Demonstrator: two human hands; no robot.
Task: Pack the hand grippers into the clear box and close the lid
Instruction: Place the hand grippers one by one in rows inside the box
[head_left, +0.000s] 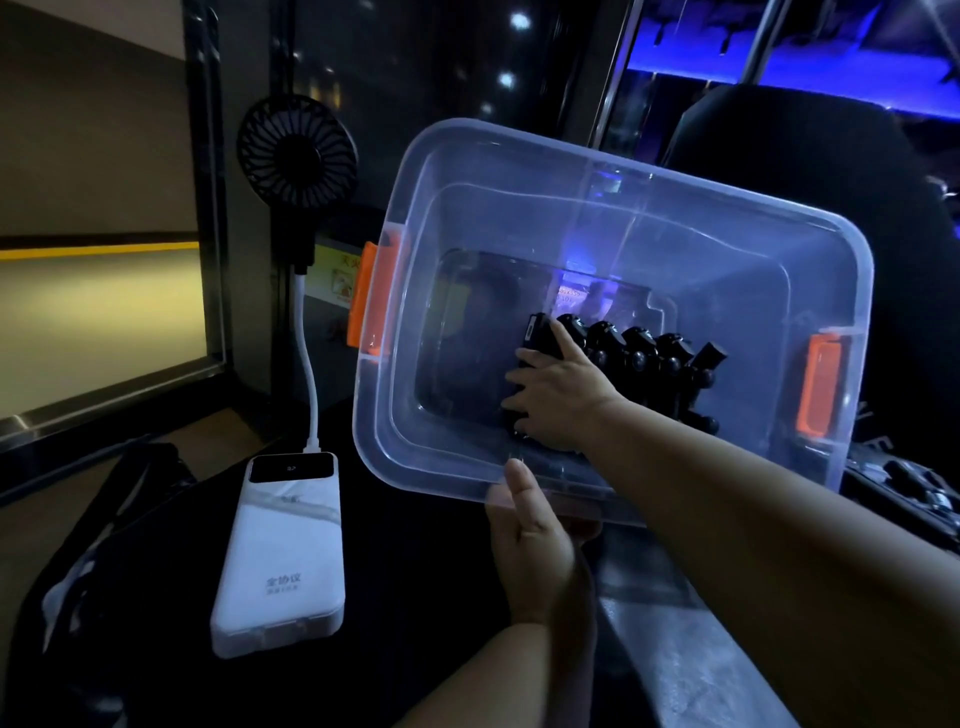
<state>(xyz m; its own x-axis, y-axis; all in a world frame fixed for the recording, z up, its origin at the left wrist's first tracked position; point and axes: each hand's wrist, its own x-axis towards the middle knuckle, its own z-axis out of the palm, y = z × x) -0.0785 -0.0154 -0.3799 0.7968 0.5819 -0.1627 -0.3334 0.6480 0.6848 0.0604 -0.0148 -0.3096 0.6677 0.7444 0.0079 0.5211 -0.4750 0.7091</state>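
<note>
Dimly lit dark tabletop (415, 597); white Chinese-lettered power bank (283, 551) left of fingers; left hand (535, 545) pinches clear plastic box (623, 156); right hand (563, 402) grips black hand grippers (639, 353).

The white power bank (283, 551), lying toward the tabletop's left edge, is carrying the grey characters "全协议" on its face; the smaller line under them is staying too blurred to read, as are the digits on its dark display. A yellow sign (340, 275) behind the clear box (519, 136) is showing red characters, seemingly "灭火". A small label (571, 296) seen through the box's bottom is showing digits too faint to read.
</note>
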